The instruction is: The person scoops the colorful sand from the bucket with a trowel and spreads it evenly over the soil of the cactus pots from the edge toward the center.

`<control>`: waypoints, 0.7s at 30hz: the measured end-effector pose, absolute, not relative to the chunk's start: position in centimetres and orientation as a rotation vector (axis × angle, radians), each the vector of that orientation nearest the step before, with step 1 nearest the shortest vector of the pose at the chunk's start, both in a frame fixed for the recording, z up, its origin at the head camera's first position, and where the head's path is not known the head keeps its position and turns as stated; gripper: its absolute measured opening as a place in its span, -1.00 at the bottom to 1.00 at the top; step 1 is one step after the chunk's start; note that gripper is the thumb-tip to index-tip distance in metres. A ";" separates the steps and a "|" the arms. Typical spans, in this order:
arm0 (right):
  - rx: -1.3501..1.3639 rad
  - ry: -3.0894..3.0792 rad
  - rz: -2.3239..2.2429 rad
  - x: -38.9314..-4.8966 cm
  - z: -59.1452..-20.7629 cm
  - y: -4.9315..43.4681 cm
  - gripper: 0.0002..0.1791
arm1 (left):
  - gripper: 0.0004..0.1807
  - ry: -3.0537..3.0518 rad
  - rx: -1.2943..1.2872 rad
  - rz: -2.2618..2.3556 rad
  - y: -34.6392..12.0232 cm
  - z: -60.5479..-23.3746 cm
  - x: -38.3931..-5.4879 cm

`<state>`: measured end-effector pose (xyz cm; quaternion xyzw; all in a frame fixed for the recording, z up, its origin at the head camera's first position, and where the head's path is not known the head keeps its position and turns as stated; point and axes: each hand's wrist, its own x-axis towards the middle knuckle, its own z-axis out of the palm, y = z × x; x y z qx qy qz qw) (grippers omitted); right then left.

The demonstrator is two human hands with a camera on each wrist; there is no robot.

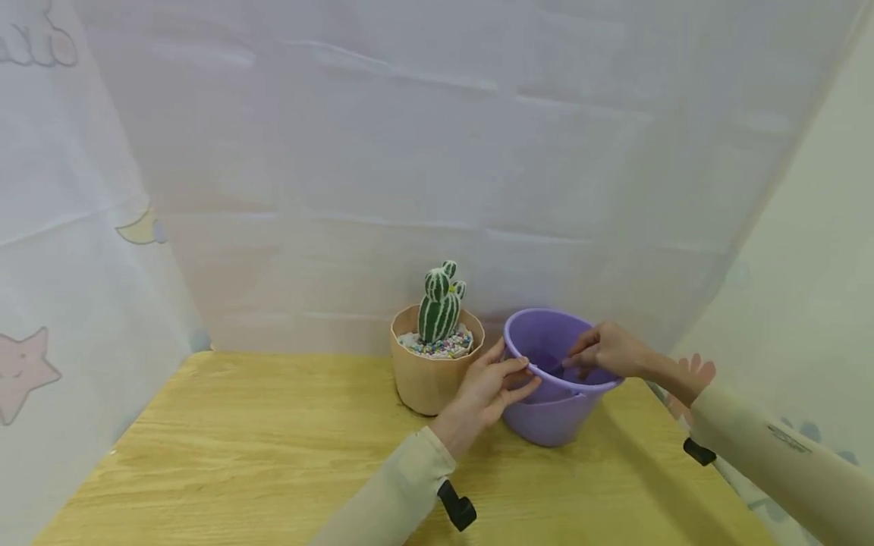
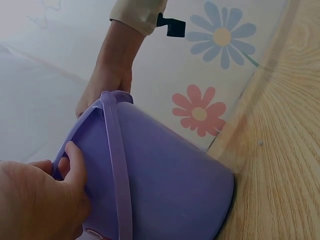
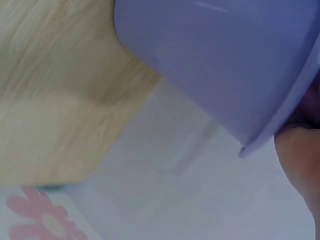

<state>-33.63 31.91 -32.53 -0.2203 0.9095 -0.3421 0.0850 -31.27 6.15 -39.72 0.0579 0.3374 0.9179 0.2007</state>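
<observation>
A purple plastic bucket [image 1: 546,421] stands on the wooden table at the right, its handle [image 2: 116,165] hanging down the near side. My left hand [image 1: 488,383] grips the bucket's rim, fingers over the edge, as the left wrist view also shows. My right hand [image 1: 608,350] reaches over the rim into the bucket with its fingers curled. At its fingertips is a small dark purple thing [image 1: 554,369], partly hidden by the bucket and the hand; its kind cannot be made out. The right wrist view shows the bucket's outer wall [image 3: 215,55] and only a part of that hand.
Left of the bucket, close to my left hand, a tan pot [image 1: 425,383] holds a green-and-white cactus [image 1: 438,317] among colorful pebbles. The yellow wooden table [image 1: 273,440] ends at a pale cloth backdrop [image 1: 341,189] behind and a flowered one at the right.
</observation>
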 end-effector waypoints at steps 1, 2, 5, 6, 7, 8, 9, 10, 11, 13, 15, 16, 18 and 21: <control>-0.703 2.711 -0.981 -33.5 -32.5 32.0 -0.84 | -0.15 0.944 0.157 2.561 6.1 -39.9 -31.1; -0.751 2.720 -0.928 -33.3 -32.4 32.0 -0.85 | -0.15 0.945 0.149 2.557 6.1 -40.0 -31.0; -0.939 2.797 -0.714 -33.3 -31.7 31.4 -0.88 | -0.14 0.940 0.142 2.550 5.9 -40.2 -30.8; -1.012 2.837 -0.636 -33.4 -31.3 31.1 -0.89 | -0.14 0.933 0.139 2.551 5.8 -40.2 -30.7; -1.072 2.880 -0.550 -33.6 -30.8 30.8 -0.89 | -0.14 0.926 0.143 2.552 5.8 -40.1 -30.8; -1.117 2.928 -0.446 -33.7 -30.3 30.5 -0.88 | -0.14 0.923 0.148 2.551 5.8 -40.1 -30.8; -1.158 2.966 -0.352 -33.8 -29.8 30.3 -0.87 | -0.14 0.920 0.150 2.550 5.8 -40.1 -30.8; -1.181 2.995 -0.268 -33.9 -29.5 30.1 -0.85 | -0.14 0.919 0.153 2.550 5.8 -40.0 -30.8; -1.205 3.014 -0.192 -34.0 -29.2 30.0 -0.85 | -0.14 0.920 0.159 2.549 5.8 -40.0 -30.8; -1.213 3.026 -0.102 -34.2 -29.1 30.0 -0.83 | -0.14 0.915 0.164 2.550 5.9 -39.9 -30.9; -1.208 3.022 -0.074 -34.6 -29.6 30.0 -0.84 | -0.14 0.907 0.164 2.553 5.9 -39.8 -31.0; -1.195 3.016 -0.088 -34.9 -29.9 30.1 -0.84 | -0.14 0.903 0.167 2.555 5.9 -39.8 -31.0; -1.145 2.996 -0.153 -35.3 -30.6 30.2 -0.86 | -0.15 0.895 0.168 2.557 5.9 -39.6 -31.1; -1.037 2.935 -0.303 -36.0 -31.4 30.5 -0.90 | -0.15 0.888 0.173 2.554 6.1 -39.4 -31.2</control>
